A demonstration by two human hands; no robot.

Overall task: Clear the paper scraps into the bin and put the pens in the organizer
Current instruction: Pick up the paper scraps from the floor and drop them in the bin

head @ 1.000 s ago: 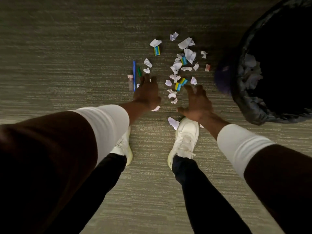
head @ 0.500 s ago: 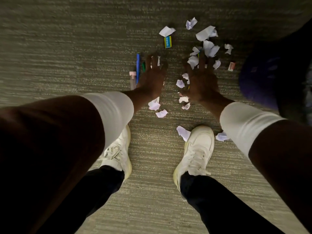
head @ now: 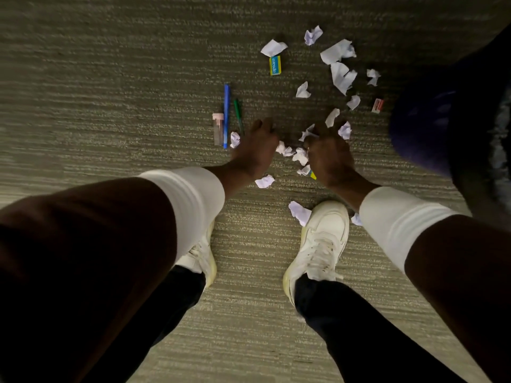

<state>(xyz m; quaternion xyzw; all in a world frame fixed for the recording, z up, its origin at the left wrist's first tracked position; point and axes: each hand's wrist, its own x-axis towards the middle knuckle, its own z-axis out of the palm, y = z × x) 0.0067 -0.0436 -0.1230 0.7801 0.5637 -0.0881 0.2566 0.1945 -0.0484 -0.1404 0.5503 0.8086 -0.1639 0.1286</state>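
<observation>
**Both hands down in the paper pile, pens off to the left**

Looking straight down at the carpet floor (head: 110, 106) here. The left hand (head: 255, 150) and right hand (head: 329, 156) are both low over the mess, fingers curled inward, with a clump of paper scraps (head: 293, 153) sitting right between them. The right one seems to be closing around some scraps at its fingertips, but it's blurry, so I can't tell for sure whether either hand actually has anything gripped.

More scraps are spread beyond the hands, up and to the right, near a dark rounded thing at the right edge that I can't make out. I count roughly fifteen white bits in all, hard to be exact with the clump. One larger scrap (head: 300, 212) touches the toe of the right shoe (head: 320, 244), and one small one (head: 235, 139) lies just beside the left hand.

Pens: two. A blue pen (head: 226, 114) and a green pen (head: 238, 114) lie side by side, just left of the left hand. A small clear tube with a pink cap (head: 218, 128) sits against the blue one.

Also one yellow and blue eraser (head: 275, 65) further up, and a small red and white eraser (head: 377, 105) on the right.
</observation>
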